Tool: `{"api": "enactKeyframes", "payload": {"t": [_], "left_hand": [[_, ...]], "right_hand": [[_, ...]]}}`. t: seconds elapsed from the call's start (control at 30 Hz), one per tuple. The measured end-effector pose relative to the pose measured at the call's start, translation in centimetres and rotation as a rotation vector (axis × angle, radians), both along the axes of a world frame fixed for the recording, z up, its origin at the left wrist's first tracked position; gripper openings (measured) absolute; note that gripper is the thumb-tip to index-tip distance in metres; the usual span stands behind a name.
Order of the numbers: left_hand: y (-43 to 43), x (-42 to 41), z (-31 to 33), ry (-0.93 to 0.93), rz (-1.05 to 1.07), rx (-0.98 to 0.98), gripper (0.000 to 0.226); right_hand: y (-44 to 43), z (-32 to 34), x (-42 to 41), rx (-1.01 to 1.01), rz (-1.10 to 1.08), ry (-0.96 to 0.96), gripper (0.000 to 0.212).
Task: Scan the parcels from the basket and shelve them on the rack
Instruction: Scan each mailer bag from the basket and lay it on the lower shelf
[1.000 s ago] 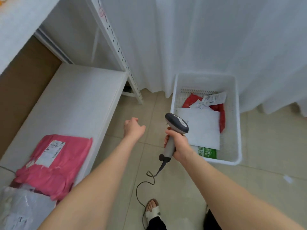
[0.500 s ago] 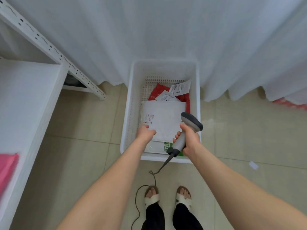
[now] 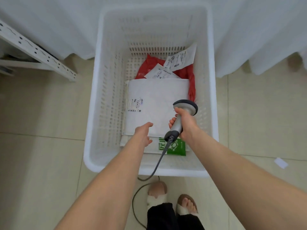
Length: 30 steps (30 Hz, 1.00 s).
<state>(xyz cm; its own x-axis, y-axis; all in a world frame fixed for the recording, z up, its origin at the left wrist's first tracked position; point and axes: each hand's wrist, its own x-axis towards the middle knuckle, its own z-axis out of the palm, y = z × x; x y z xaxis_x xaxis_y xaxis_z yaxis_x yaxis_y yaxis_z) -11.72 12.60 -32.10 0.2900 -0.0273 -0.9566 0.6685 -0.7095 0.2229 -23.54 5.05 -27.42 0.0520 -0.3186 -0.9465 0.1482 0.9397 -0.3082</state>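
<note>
Grey plastic is clasped by the right hand (image 3: pixel 186 126): the handle of a grey handheld barcode scanner (image 3: pixel 185 105) is wrapped by its curled fingers, and the scanner's dark-rimmed head is held over the parcels. A dark cable (image 3: pixel 157 163) is trailed from the handle over the basket's near rim to the floor. The left hand (image 3: pixel 142 135) is laid at the near edge of a flat white rectangular parcel (image 3: pixel 157 97), thumb on top; whether that edge is gripped cannot be told. This parcel is stacked on a white packet with a green printed patch (image 3: pixel 177 147), and a red plastic-bag parcel (image 3: pixel 148 65) is partly covered by its far edge. All three are contained in a white perforated plastic basket (image 3: pixel 93 146), which is set on the beige tiled floor (image 3: pixel 41 113). A white slotted metal rack (image 3: pixel 38 52) is seen at the left.
</note>
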Motion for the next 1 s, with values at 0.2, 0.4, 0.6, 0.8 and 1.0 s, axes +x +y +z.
{"api": "enactKeyframes", "payload": {"t": [0.2, 0.4, 0.6, 0.8, 1.0], "left_hand": [[-0.7, -0.5, -7.0, 0.041, 0.184, 0.065, 0.071], [-0.3, -0.3, -9.4, -0.023, 0.565, -0.097, 0.04], [-1.7, 0.2, -3.4, -0.047, 0.602, -0.331, 0.046], [-2.4, 0.1, 6.6, -0.044, 0.408, -0.376, 0.038], [-1.2, 1.9, 18.2, -0.153, 0.201, -0.41, 0.026]], "right_hand": [[-1.4, -6.4, 0.4, 0.026, 0.015, -0.051, 0.02], [-1.5, -7.9, 1.3, 0.011, 0.03, -0.075, 0.02], [-0.5, -3.6, 1.2, -0.041, 0.016, -0.085, 0.018], [0.7, 5.3, 1.2, -0.116, 0.04, -0.073, 0.013], [1.7, 15.9, 1.2, -0.188, -0.012, -0.114, 0.007]]}}
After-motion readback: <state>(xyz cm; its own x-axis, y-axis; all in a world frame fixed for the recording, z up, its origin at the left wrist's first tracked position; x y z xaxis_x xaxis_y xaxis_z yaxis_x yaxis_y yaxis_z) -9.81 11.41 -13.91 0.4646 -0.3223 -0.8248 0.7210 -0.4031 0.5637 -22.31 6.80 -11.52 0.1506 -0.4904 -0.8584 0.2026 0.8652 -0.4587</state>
